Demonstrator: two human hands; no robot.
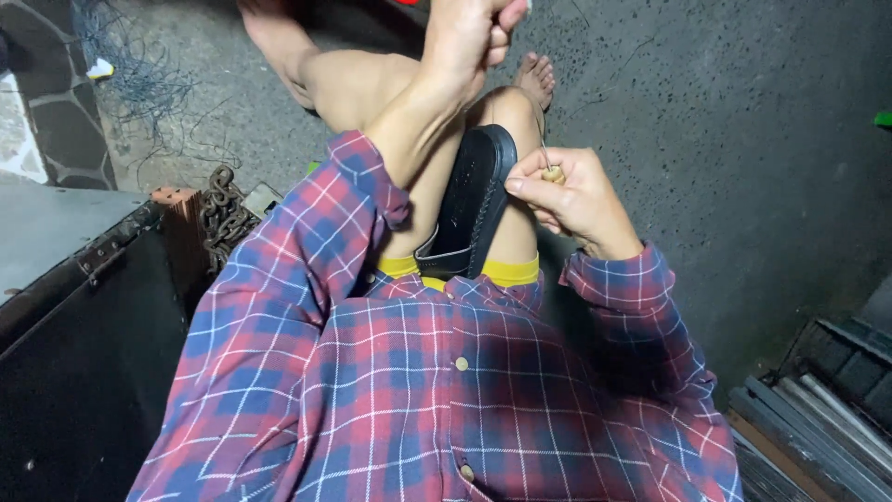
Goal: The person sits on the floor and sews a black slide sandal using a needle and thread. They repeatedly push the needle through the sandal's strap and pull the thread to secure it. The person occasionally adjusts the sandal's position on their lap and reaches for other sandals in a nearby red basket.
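A black shoe (477, 200) stands on edge, wedged between my bare knees. My right hand (571, 197) sits beside the shoe's sole edge, closed on a small awl with a wooden handle (554, 173) whose thin metal needle points upward. My left hand (469, 35) is raised above the knees, fist closed, pulling a thin thread (502, 93) that runs down toward the shoe. I wear a red and blue plaid shirt and yellow shorts.
A dark metal box (84, 307) stands at the left with a rusty chain (223, 218) beside it. Tangled wire (139, 79) lies on the concrete floor at top left. Stacked metal bars (818, 409) sit at the bottom right.
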